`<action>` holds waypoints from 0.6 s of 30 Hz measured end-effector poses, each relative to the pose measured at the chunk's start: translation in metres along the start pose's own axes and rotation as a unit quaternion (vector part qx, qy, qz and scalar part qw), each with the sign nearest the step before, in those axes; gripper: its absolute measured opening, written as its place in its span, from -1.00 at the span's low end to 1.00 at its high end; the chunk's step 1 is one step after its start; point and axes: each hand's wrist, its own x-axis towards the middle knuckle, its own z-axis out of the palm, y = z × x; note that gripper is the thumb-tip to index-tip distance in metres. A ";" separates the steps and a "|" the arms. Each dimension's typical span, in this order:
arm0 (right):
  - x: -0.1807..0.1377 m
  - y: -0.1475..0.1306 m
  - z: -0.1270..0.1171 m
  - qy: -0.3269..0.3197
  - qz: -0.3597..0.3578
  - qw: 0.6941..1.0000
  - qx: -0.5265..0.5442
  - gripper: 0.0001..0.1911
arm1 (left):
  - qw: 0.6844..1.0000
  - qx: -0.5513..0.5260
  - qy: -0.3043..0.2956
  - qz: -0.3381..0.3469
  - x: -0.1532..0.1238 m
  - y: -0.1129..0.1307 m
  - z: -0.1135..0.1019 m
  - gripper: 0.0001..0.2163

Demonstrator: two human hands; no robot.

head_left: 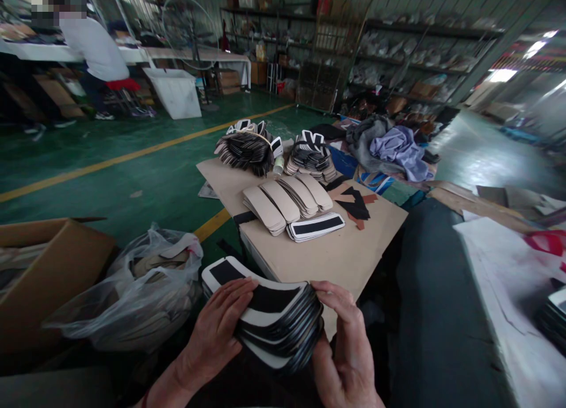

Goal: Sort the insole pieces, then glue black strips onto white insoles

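A thick stack of curved white pieces with black centre strips and dark edges (274, 299) is held low in front of me. My left hand (221, 319) grips its left side, fingers lying over the top piece. At the stack's right end, my right hand (345, 343) holds it between thumb and fingers. Just beyond, on the tan table (327, 257), lies a smaller pile of like white pieces (316, 225). Behind that pile sit several stacks of plain beige curved pieces (278, 201).
Two bundles of dark-edged pieces (247, 148) stand at the table's far end. Black and brown scraps (354, 204) lie at its right. A clear plastic bag (150, 296) and a cardboard box (66, 272) are at left. Another person (95, 48) works at a far bench.
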 end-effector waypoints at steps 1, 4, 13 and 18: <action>0.000 0.000 0.000 0.000 0.002 1.000 -0.002 -0.41 | 1.000 0.002 0.003 -0.004 -0.001 0.000 0.001 -0.51; -0.001 0.002 0.000 -0.007 0.009 1.000 -0.005 -0.43 | 1.000 0.003 0.003 -0.013 -0.003 -0.001 0.003 -0.50; 0.002 0.007 -0.004 -0.032 0.036 0.998 -0.038 -0.41 | 1.000 -0.007 -0.025 -0.017 -0.007 -0.004 0.011 -0.49; 0.000 0.034 0.000 -0.039 0.070 0.994 -0.074 -0.41 | 0.996 -0.035 -0.029 -0.080 -0.008 -0.006 0.034 -0.62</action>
